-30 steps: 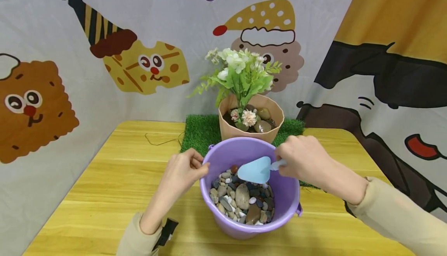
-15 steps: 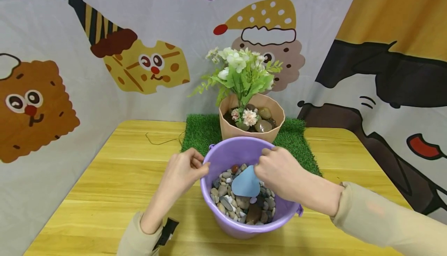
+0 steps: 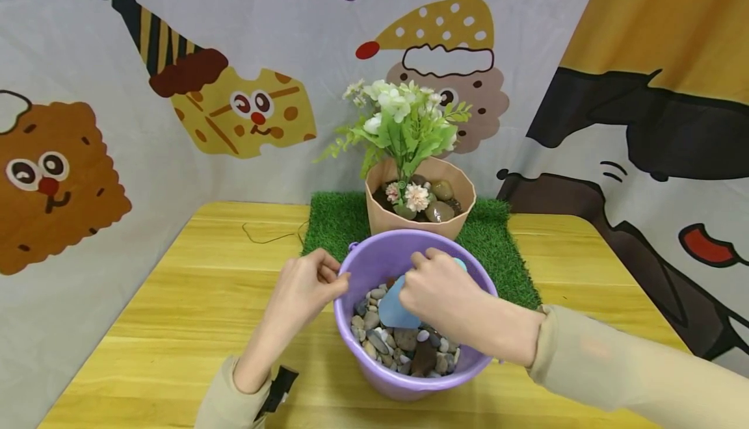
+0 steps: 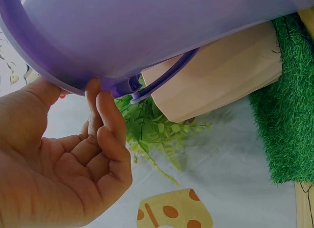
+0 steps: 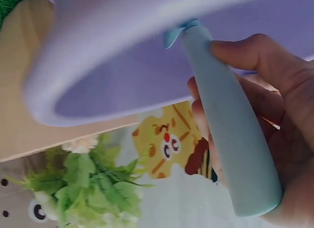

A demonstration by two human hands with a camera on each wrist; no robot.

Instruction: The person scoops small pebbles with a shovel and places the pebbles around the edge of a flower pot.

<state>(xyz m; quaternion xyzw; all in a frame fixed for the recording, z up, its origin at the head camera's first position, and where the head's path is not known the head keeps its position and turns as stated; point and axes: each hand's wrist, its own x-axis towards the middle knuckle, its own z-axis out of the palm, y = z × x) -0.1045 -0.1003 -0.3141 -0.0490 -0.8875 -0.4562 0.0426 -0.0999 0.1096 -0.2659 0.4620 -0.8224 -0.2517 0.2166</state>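
Note:
A purple bucket [image 3: 374,357] stands on the table with many pebbles [image 3: 404,344] inside. On its left rim, the left hand [image 3: 307,289] pinches the edge between thumb and fingertips; the left wrist view shows that hand [image 4: 73,159] beside the bucket's handle joint. The right hand [image 3: 441,292] is over the bucket's mouth and grips a small blue shovel [image 3: 394,309], its blade down at the stones. In the right wrist view, the shovel's light-blue handle [image 5: 230,125] lies within the curled fingers and thumb. Part of the blade is hidden behind the right hand.
Right behind the bucket, a peach pot [image 3: 421,224] with artificial flowers and large stones stands on a green turf mat [image 3: 503,260]. A thin dark wire [image 3: 272,239] lies on the wooden table [image 3: 234,286] to the left. A cartoon-printed cloth hangs behind.
The right hand has moved left and inward over the bucket, taking the shovel down into the pebbles. The left hand has stayed at the rim.

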